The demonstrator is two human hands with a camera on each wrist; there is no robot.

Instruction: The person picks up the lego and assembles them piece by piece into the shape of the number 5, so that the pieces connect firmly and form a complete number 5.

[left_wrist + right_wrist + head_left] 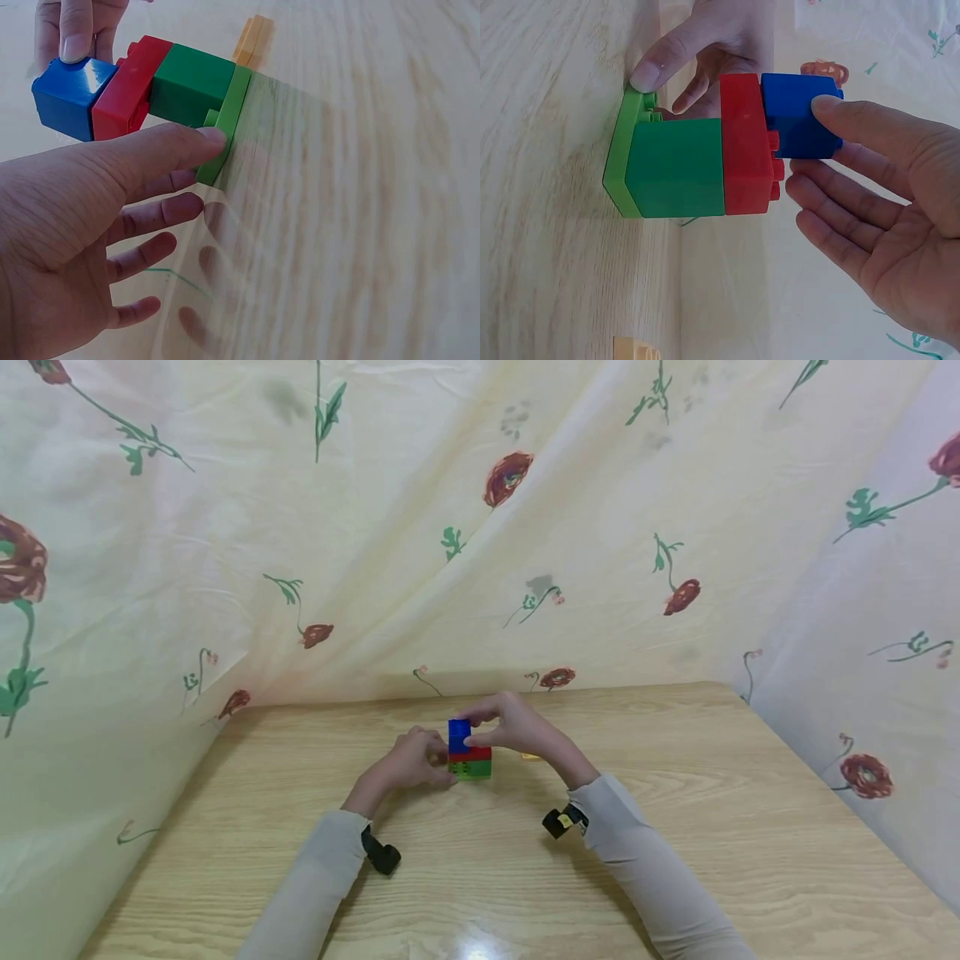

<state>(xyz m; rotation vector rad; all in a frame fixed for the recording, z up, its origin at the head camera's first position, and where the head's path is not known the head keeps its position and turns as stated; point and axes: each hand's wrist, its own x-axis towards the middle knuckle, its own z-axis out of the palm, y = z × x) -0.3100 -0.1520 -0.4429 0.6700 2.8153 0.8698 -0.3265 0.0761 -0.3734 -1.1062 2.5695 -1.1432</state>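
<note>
A small stack of toy building bricks stands on the table between the two hands. At its bottom is a flat light green brick [622,161], with a dark green brick [676,169] on one end of it. A red brick [744,146] lies across the top, overhanging the bare light green studs. My right hand [517,724] pinches a blue brick [795,112] between thumb and fingers, at the left end of the red one. My left hand [411,762] pinches the light green brick's left end, thumb in front, the other fingers spread behind.
On the wooden table [637,860], a flat yellow-orange brick [255,41] lies just right of the stack, partly behind the right wrist in the head view. Flower-patterned cloth [420,527] hangs along the back and both sides of the table.
</note>
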